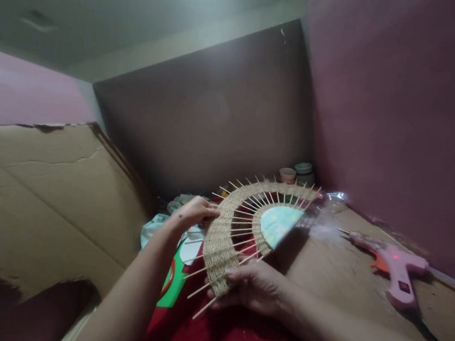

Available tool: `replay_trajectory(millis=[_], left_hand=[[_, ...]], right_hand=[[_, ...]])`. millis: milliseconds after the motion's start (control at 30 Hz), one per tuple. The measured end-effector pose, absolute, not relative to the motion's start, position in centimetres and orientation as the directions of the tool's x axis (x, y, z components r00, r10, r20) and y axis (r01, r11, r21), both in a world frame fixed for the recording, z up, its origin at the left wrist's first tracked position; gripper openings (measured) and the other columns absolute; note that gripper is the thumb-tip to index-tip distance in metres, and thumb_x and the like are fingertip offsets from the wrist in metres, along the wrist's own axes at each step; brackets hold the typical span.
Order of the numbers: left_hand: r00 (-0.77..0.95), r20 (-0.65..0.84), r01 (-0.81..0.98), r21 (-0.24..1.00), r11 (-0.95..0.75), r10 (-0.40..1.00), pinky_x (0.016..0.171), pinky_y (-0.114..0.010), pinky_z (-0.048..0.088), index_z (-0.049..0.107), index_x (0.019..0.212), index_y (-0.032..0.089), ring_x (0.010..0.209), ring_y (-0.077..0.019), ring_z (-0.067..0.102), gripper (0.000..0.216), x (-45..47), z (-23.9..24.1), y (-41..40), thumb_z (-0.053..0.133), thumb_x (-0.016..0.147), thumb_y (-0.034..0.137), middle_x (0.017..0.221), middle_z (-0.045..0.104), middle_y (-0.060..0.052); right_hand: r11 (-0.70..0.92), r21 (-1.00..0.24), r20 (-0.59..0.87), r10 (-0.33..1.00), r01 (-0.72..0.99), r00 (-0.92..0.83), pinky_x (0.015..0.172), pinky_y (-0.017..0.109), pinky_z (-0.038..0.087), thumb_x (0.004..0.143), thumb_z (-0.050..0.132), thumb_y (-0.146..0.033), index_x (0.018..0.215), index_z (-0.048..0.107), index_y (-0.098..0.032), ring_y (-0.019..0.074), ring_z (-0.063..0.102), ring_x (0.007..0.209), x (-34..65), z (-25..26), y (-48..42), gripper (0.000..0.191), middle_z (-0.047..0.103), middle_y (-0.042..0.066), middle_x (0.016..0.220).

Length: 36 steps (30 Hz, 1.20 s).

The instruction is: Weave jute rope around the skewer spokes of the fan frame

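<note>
A half-round woven fan (224,230) is held up in front of me. Thin wooden sticks radiate through its straw-coloured bands and poke out past the outer edge. At its centre sits a half circle of pale blue-green fabric (276,225). My left hand (196,211) grips the outer woven band on the far left side, its fingertips partly hidden. With the thumb on top, my right hand (257,286) pinches the near lower end of the same band. Its other fingers are underneath, partly out of sight.
A pink glue gun (400,261) with a lit red light and black cord lies on the brown surface (323,269) to the right. Torn cardboard (44,188) stands at left. Red cloth (212,338) lies below. A cup (287,174) and a lidded jar (303,171) stand behind.
</note>
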<state>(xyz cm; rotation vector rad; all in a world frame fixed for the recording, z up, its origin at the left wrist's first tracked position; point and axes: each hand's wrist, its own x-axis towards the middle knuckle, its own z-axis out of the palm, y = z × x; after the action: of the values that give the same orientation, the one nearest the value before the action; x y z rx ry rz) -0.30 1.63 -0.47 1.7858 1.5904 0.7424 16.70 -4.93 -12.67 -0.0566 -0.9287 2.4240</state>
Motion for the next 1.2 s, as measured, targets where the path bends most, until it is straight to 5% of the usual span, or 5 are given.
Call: replay_trajectory(millis=[367,567,733,967,1200], left_hand=[[0.225,0.424,0.924,0.193,-0.331,0.877,0.048,-0.025,0.023,0.060,0.043,0.019,0.042,-0.0094,0.033,0.024,-1.2,4.9,-3.3,0.067,0.066,0.023,0.041,0.044,0.003],[0.366,0.589,0.911,-0.071,-0.405,0.720,0.067,-0.029,0.029,0.059,0.053,0.020,0.053,-0.0136,0.042,0.020,-1.4,1.5,-7.3,0.065,0.072,0.021,0.055,0.055,-0.001],[0.410,0.537,0.905,-0.339,-0.256,0.738,0.070,-0.032,0.032,0.058,0.066,0.017,0.067,-0.0179,0.050,0.025,-1.1,-0.1,-9.1,0.047,0.087,0.025,0.068,0.059,-0.004],[0.421,0.467,0.880,-0.419,-0.224,0.778,0.074,-0.032,0.035,0.060,0.071,0.016,0.073,-0.0170,0.055,0.022,-0.9,0.8,-10.1,0.049,0.087,0.026,0.074,0.063,-0.004],[0.179,0.409,0.981,-0.142,-0.132,0.895,0.074,-0.032,0.036,0.069,0.071,0.017,0.069,-0.0160,0.058,0.022,-1.0,1.5,-11.2,0.052,0.083,0.023,0.072,0.069,-0.003]], right_hand=[[-0.471,-0.870,-0.097,-0.132,0.148,-0.987,0.049,0.028,0.050,0.064,0.071,-0.038,0.092,0.064,-0.005,0.0189,0.065,0.061,18.0,-11.7,-6.1,0.044,0.067,0.012,0.073],[0.041,-0.982,0.185,0.367,-0.183,-0.912,0.051,0.027,0.049,0.076,0.059,-0.030,0.093,0.065,-0.012,0.0127,0.060,0.054,20.9,-4.6,-6.3,0.026,0.067,0.007,0.074],[0.924,-0.353,0.836,0.381,0.145,-0.394,0.087,0.042,0.044,0.077,0.055,-0.017,0.100,0.064,-0.016,0.0232,0.054,0.098,20.9,-0.1,-4.0,0.024,0.064,0.010,0.102],[0.828,0.159,0.770,0.237,0.538,-0.593,0.104,0.050,0.019,0.079,0.054,-0.016,0.116,0.055,-0.018,0.0243,0.054,0.101,18.8,1.6,-1.6,0.037,0.066,0.007,0.096],[0.839,0.238,0.582,0.280,0.489,-0.764,0.102,0.048,0.017,0.077,0.057,-0.016,0.080,0.069,-0.023,0.0201,0.059,0.084,17.1,2.9,-2.6,0.013,0.067,0.004,0.080]])
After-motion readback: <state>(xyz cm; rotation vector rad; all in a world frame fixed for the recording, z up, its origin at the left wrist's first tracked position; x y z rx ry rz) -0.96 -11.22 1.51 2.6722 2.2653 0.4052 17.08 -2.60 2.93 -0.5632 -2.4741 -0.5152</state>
